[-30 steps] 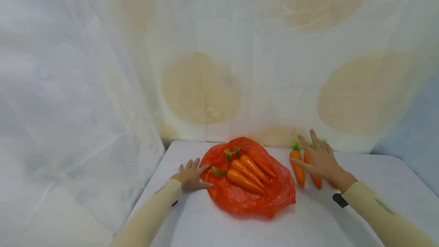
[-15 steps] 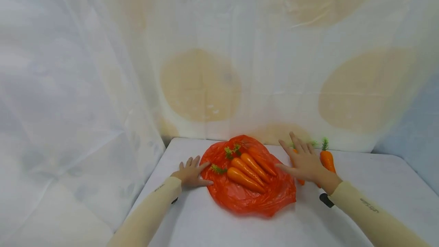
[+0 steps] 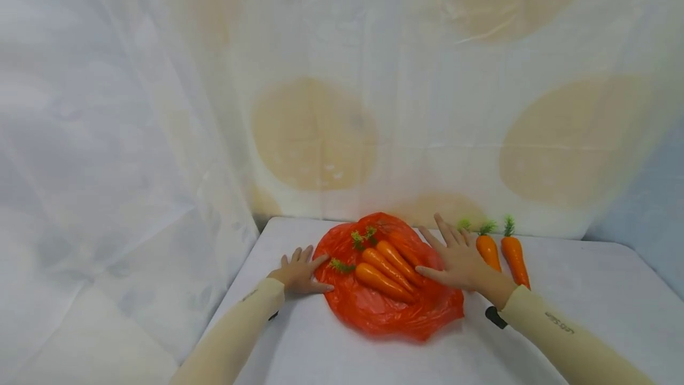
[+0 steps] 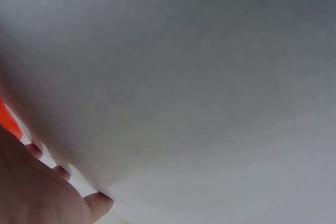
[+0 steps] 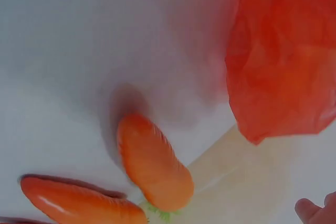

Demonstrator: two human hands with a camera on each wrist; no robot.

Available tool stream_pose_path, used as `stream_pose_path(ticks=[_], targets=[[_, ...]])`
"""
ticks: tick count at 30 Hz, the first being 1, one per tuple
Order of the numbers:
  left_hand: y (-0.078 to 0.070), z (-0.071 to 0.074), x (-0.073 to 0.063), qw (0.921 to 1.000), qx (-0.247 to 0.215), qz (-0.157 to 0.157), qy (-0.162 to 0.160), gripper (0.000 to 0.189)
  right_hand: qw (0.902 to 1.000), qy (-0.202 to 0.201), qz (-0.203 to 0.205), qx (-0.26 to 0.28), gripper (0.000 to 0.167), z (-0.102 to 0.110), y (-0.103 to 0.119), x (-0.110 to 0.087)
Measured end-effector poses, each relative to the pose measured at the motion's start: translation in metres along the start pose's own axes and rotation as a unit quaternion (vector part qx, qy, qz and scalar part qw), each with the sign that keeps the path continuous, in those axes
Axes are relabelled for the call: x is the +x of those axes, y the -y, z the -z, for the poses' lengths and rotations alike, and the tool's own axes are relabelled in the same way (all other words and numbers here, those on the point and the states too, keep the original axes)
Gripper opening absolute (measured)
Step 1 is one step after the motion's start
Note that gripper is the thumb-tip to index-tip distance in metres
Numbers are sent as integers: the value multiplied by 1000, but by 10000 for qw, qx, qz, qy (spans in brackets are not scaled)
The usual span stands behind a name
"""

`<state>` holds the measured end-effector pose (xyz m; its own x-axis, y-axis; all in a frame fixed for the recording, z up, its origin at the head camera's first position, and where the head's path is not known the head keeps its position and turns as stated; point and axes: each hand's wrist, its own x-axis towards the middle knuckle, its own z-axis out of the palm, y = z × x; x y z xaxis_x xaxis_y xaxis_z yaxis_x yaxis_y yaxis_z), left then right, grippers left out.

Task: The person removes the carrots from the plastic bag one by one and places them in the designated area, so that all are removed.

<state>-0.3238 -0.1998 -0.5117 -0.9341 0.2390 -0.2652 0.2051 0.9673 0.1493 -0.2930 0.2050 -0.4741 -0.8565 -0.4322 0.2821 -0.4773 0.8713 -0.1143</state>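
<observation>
A red plastic bag (image 3: 369,319) lies spread on the white table, with several orange carrots (image 3: 382,283) on it, their feathery green tops toward the back left. My left hand (image 3: 299,273) is at the bag's left edge, fingers spread, thumb and index finger touching the red plastic; the left wrist view shows only part of this hand (image 4: 42,195). Over the bag's right side my right hand (image 3: 464,263) is spread too, holding nothing. Just right of it lie more carrots (image 3: 515,257), one largely hidden behind the hand. The right wrist view shows carrots (image 5: 155,161) beside the bag (image 5: 283,72).
The white table (image 3: 582,302) ends at the back against a hanging pale sheet (image 3: 427,106) with large tan circles. Another white sheet (image 3: 107,195) hangs along the left side.
My right hand has moved left from above the loose carrots to the bag's right side, uncovering carrots on the right. The left hand has stayed at the bag's left edge.
</observation>
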Motion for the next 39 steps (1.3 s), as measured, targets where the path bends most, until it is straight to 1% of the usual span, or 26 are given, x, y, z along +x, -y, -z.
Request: stream_pose_path(ticks=[6, 9, 12, 14, 16, 20, 23, 26, 31, 36, 39], targets=[[0, 0, -1, 10000, -13, 36, 46, 95, 9999, 60, 157, -7, 92, -7, 9, -1], [0, 0, 0, 10000, -29, 86, 37, 95, 9995, -8, 301, 62, 92, -12, 12, 0], [0, -3, -1, 9999, -40, 83, 68, 95, 9991, -23, 422, 102, 92, -18, 17, 0], [-1, -5, -3, 9999, -25, 61, 84, 94, 9990, 50, 446, 13, 91, -22, 21, -2], [-1, -5, -4, 9999, 17, 36, 96, 94, 9988, 225, 428, -32, 92, -24, 24, -2], [-1, -4, -3, 9999, 112, 47, 63, 93, 9982, 381, 454, -39, 91, -28, 30, 0], [1, -2, -1, 9999, 126, 51, 36, 94, 9979, 392, 514, 91, 91, -30, 34, 2], [1, -1, 0, 10000, 53, 24, 23, 94, 9972, 495, 523, 202, 92, -30, 38, 4], [2, -2, 1, 10000, 28, 42, 47, 95, 9960, 567, 672, 174, 92, -33, 48, 8], [3, -2, 1, 10000, 45, 57, 42, 95, 9950, 486, 863, 108, 94, -40, 58, 11], [2, -1, 2, 10000, -7, 48, 60, 95, 9945, 533, 879, 206, 94, -42, 63, 13]])
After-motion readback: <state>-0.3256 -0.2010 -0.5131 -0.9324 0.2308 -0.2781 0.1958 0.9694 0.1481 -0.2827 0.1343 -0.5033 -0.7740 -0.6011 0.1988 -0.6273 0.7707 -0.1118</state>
